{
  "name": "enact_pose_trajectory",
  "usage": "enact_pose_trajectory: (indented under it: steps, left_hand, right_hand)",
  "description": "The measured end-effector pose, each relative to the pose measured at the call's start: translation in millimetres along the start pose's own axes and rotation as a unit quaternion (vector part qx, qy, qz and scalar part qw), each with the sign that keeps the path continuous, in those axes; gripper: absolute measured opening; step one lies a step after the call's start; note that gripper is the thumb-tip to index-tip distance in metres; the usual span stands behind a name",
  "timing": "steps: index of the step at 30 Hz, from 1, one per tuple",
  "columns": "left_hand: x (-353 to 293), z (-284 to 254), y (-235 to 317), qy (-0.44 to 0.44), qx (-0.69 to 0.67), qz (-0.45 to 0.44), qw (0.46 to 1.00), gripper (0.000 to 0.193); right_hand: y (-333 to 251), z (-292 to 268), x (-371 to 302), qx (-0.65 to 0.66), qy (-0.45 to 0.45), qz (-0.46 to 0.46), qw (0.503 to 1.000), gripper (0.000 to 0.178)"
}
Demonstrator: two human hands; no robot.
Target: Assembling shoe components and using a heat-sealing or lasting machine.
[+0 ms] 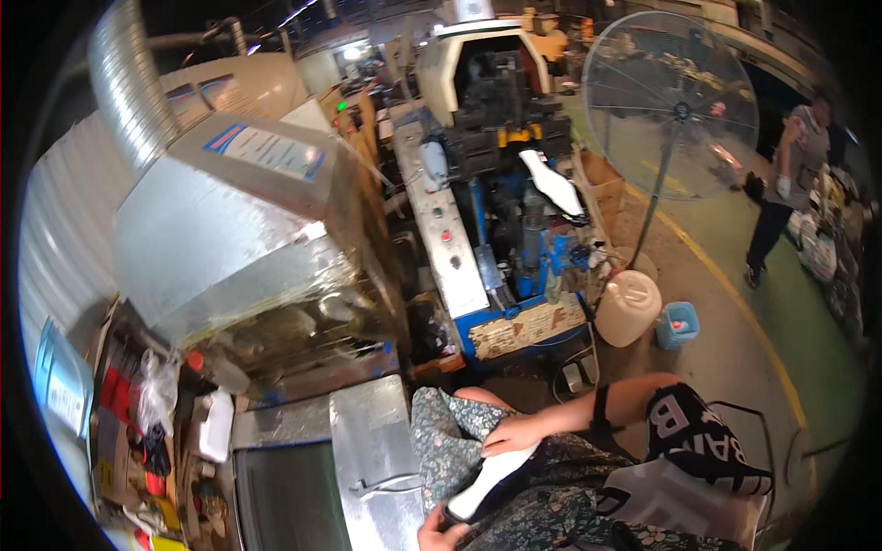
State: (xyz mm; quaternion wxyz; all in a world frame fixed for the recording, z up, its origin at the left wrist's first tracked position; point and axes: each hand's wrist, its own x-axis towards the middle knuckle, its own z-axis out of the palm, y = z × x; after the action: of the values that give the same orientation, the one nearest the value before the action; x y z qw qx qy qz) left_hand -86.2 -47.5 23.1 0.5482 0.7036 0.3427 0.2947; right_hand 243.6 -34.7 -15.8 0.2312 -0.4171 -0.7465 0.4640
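Note:
Across my lap, over a dark floral cloth, lies a shoe piece (493, 477) with a white sole-shaped face and a dark edge. My right hand (514, 433) is closed over its upper end, the forearm coming in from the right. At the lower end my left hand (443, 533) grips it with thumb and fingers, partly cut off by the picture's edge. A similar white sole-shaped piece (553, 186) sits in the blue and black machine (514, 230) ahead. On the metal top (372, 441) to my left rests a thin metal hand tool (386, 485).
Left stands a metal-hooded unit (220, 248) with a duct (131, 83) and a dark belt (289, 496). Nearby are a white bottle (217, 425) and a cluttered shelf. A large fan (680, 110), plastic jug (629, 308) and blue bucket (678, 326) stand right. Another person (795, 174) is far right.

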Motion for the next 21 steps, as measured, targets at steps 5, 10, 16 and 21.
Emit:
enact_pose_trajectory:
  steps: [5,10,16,21]
  left_hand:
    - [129.6,-0.5,59.0,0.174,-0.17,0.024,0.97,0.045]
    - [171.8,4.6,35.7,0.023,-0.356,-0.098,0.929,0.045]
    - [154.9,0.5,-0.5,0.025,-0.296,-0.174,0.939,0.048]
    - [155.8,-14.3,12.3,0.054,0.013,-0.08,0.995,0.048]
  right_hand:
    - [-56.3,48.2,1.5,0.341,0.316,0.148,0.873,0.041]
    - [-73.5,25.2,10.2,0.232,0.212,0.126,0.941,0.051]
    - [-33.2,15.2,107.3,0.511,0.218,0.065,0.829,0.052]
    - [-22.6,41.5,143.8,0.462,0.241,0.037,0.853,0.048]
